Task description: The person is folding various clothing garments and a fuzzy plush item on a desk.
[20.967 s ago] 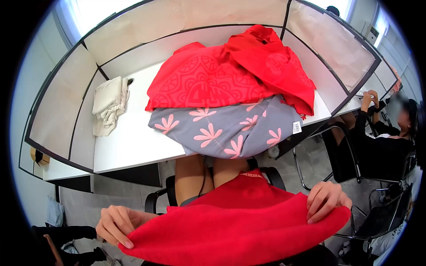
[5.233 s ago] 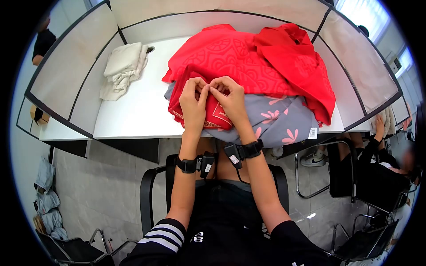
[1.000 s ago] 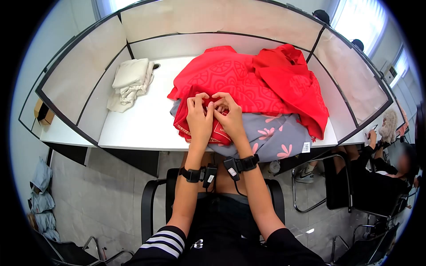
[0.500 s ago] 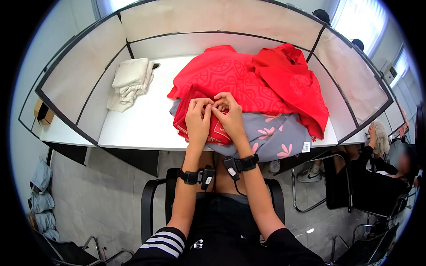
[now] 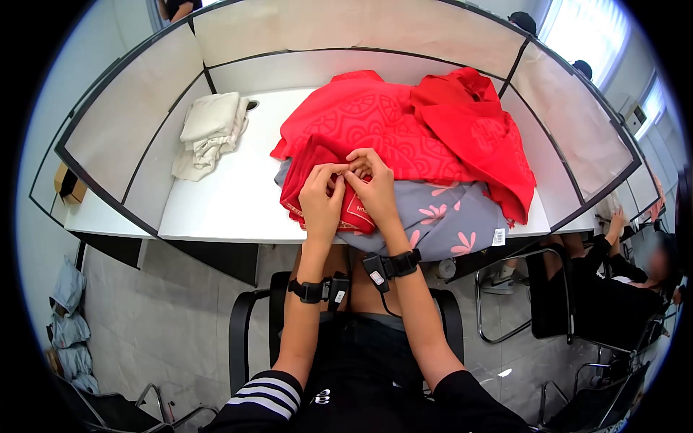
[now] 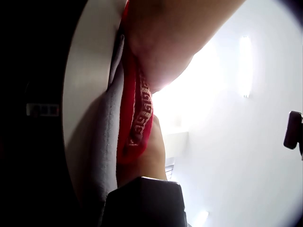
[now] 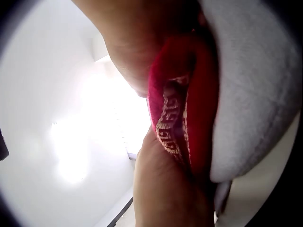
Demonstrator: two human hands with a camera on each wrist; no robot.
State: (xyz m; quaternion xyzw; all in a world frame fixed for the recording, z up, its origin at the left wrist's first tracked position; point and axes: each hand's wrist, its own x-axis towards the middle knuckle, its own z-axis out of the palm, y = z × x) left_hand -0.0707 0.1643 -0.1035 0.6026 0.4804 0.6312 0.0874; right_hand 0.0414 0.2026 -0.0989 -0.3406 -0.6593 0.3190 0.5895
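A folded red towel (image 5: 294, 189) with a gold-patterned border lies on the front left of a grey blanket with pink flowers (image 5: 433, 214). My left hand (image 5: 322, 196) is over the towel, its thumb and forefinger curled toward those of my right hand (image 5: 373, 184). The fingertips of both hands meet just above the cloth; whether they pinch anything small I cannot tell. In the left wrist view the towel's border (image 6: 140, 113) shows below my palm. The right wrist view has the same border (image 7: 168, 120) against the pale blanket (image 7: 255, 90).
Behind the towel, a large red patterned cloth (image 5: 361, 123) covers most of the blanket. Folded cream cloth (image 5: 209, 126) lies at the left of the white table (image 5: 216, 216). Partition panels (image 5: 354, 32) enclose it. Another person (image 5: 613, 281) sits at the right.
The red towel, stretched between both hands 21 seconds ago, now lies folded on the blanket. Over the last second my left fingertips have drawn in toward the right ones.
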